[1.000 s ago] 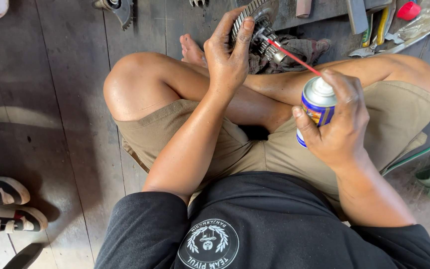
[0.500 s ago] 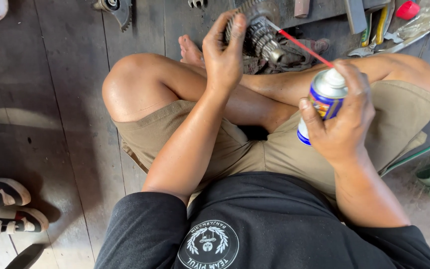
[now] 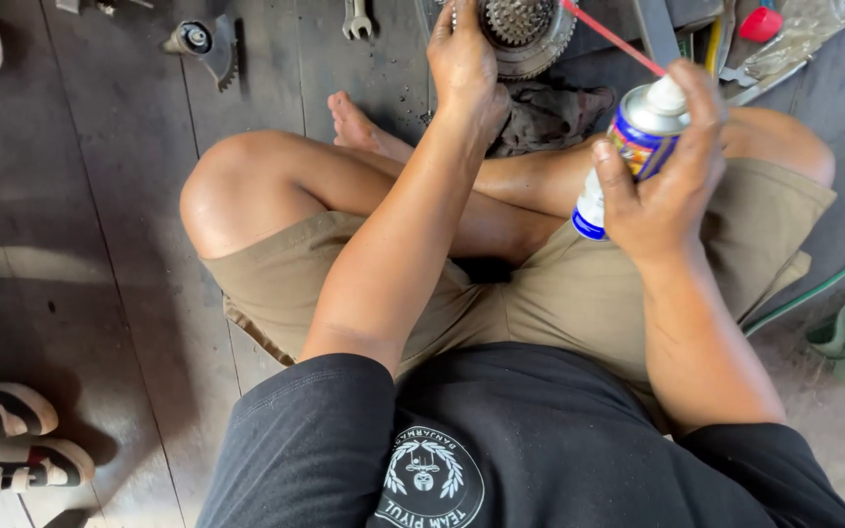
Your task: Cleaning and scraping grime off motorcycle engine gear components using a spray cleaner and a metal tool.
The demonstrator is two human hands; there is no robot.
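- While the person sits cross-legged on the dark plank floor [image 3: 100, 254], a toothed cog cluster [image 3: 525, 34] is held at the top edge of the view, ahead of the knees and just above a crumpled grey rag [image 3: 550, 112].
- The cluster is gripped from its left side by the left hand [image 3: 462, 64], whose fingers are curled closed over the rim; the far side of the grip is cut off by the frame.
- A blue-and-white spray can [image 3: 628, 147] is kept upright in the right hand [image 3: 662, 181], which is wrapped closed around the can body with one finger laid over the cap.
- From the nozzle a thin red straw [image 3: 613, 39] is pointed up and to the left, its long axis aimed straight at the cogs; whether its tip touches them cannot be told.
- The cluster thus lies up and left of the right hand, near but apart from it.
- A spanner [image 3: 356, 18] is seen lying on the floor left of the cluster.
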